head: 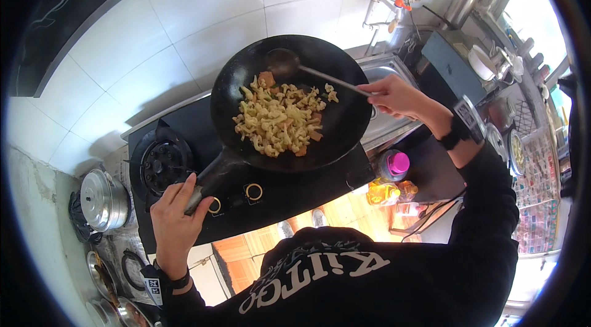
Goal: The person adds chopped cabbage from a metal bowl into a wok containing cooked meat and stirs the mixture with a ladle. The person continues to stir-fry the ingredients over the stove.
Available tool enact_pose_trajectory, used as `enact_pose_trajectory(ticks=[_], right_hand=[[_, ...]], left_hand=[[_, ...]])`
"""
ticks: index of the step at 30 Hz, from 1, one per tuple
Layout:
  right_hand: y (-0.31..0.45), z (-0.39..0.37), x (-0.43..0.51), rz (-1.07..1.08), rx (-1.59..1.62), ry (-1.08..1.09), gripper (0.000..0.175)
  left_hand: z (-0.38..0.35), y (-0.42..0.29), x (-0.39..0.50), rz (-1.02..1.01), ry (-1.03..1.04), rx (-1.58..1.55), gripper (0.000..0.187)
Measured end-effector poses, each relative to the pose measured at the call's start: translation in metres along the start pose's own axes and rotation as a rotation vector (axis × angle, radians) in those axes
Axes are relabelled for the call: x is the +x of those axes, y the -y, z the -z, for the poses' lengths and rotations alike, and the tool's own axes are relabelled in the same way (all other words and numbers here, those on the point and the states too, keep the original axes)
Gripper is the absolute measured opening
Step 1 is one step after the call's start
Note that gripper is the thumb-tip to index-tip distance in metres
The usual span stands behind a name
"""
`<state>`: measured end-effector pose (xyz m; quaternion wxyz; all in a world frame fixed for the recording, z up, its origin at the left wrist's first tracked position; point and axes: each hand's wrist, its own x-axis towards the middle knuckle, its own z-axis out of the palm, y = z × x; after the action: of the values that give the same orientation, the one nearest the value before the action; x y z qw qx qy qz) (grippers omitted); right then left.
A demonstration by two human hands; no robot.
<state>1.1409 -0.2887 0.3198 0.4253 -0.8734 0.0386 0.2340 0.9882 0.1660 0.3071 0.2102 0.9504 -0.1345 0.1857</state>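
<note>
My left hand (177,216) grips the handle (214,172) of a black wok (344,135) that sits over the right part of the black gas hob (286,193). In the wok lies a heap of cauliflower florets (277,117) with several pinkish-brown slices, perhaps meat, among them. My right hand (395,96) is closed around the thin metal handle of a ladle (282,61). The ladle's dark bowl rests at or just above the wok's far inner wall, beyond the food. The burner beneath the wok is hidden.
An uncovered burner (159,165) is left of the wok, with a lidded aluminium pot (104,200) farther left. A steel sink (383,75) lies behind my right hand. A pink-capped container (395,165) and yellow oil bottles (383,194) stand right of the hob. White tiles (217,4) rise behind.
</note>
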Motion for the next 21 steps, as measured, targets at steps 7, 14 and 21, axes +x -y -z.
enact_pose_trajectory(ticks=[7,14,21], right_hand=[[0.007,-0.017,-0.039,0.596,-0.65,-0.02,0.041],[-0.012,0.006,-0.132,0.678,-1.119,-0.367,0.047],[-0.011,0.025,-0.182,0.479,-0.639,-0.059,0.041]], left_hand=[[0.001,0.0,0.0,-0.01,0.003,-0.002,0.045],[0.0,-0.001,0.001,-0.005,-0.004,-0.016,0.044],[0.001,-0.001,0.001,-0.006,0.007,0.005,0.044]])
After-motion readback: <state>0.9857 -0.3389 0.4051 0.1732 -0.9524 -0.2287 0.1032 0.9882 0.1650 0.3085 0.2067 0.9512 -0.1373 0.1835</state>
